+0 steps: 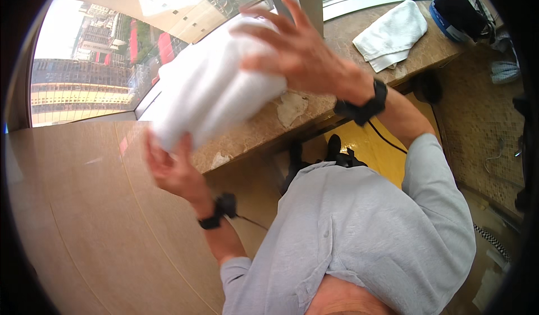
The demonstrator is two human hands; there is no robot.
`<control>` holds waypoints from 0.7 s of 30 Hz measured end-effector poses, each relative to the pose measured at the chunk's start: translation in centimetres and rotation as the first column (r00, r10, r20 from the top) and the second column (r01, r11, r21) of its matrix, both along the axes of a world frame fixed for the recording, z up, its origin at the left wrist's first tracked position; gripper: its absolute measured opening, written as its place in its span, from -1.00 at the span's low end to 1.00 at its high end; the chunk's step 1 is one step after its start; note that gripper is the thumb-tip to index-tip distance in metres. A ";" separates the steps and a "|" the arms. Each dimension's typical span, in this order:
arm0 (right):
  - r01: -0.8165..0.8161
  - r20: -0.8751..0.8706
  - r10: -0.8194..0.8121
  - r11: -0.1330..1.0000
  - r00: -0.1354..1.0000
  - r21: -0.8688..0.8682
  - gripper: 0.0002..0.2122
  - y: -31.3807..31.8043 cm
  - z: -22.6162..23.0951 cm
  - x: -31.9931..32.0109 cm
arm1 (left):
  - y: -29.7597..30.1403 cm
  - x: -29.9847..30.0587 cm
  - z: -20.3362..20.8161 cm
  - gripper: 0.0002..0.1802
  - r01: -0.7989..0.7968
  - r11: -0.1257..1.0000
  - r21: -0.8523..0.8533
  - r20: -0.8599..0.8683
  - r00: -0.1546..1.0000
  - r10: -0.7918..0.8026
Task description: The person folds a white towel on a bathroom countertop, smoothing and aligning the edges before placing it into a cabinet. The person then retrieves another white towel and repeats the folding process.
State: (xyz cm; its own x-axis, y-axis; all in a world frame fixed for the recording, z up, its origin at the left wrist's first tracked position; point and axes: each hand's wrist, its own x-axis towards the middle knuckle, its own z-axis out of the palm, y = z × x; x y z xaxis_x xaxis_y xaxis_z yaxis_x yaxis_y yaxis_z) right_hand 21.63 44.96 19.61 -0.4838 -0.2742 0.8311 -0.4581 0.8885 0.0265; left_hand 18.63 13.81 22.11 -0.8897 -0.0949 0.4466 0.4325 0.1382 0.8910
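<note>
A white towel [219, 85], smeared by motion, hangs over the stone window sill. My left hand [175, 168] grips its lower left end between thumb and fingers. Over the towel's upper right end is my right hand [300, 54], its fingers spread apart; whether they touch the cloth is hard to tell. A second white towel [391, 34] lies folded on the sill to the right of my right hand. Each wrist wears a black strap with a small device.
The brown stone sill [337, 31] runs along the window [95, 62], with pale worn patches on it. A blue and black bag-like item [463, 15] stands at the far right of the sill. Beige panels [101, 214] form the left side. Below the sill is yellow flooring [373, 146].
</note>
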 end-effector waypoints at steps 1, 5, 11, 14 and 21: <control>-0.028 0.068 0.029 0.999 0.997 -0.018 -0.79 -0.7 -2.6 1.3 | -0.6 2.3 -2.5 -0.23 0.022 0.995 0.094 0.121 0.992 -0.034; -0.138 0.424 0.137 0.990 0.895 -0.029 -0.90 -2.5 -12.5 7.3 | -5.5 7.7 -14.4 -0.26 0.113 0.991 -0.071 0.534 0.844 -0.058; -0.174 0.515 0.176 0.983 0.839 -0.052 -0.96 -2.7 -16.3 11.0 | -4.7 10.2 -16.2 -0.26 0.185 0.979 -0.080 0.642 0.761 -0.092; -0.168 0.537 0.162 0.985 0.828 -0.038 -0.92 -2.8 -17.2 11.3 | -5.3 10.2 -16.7 -0.23 0.237 0.945 -0.226 0.696 0.718 -0.014; -0.136 0.719 0.057 0.989 0.693 0.052 -0.55 -2.6 -14.6 13.1 | -5.1 10.7 -15.7 -0.06 0.045 0.453 -0.891 0.043 0.999 -0.015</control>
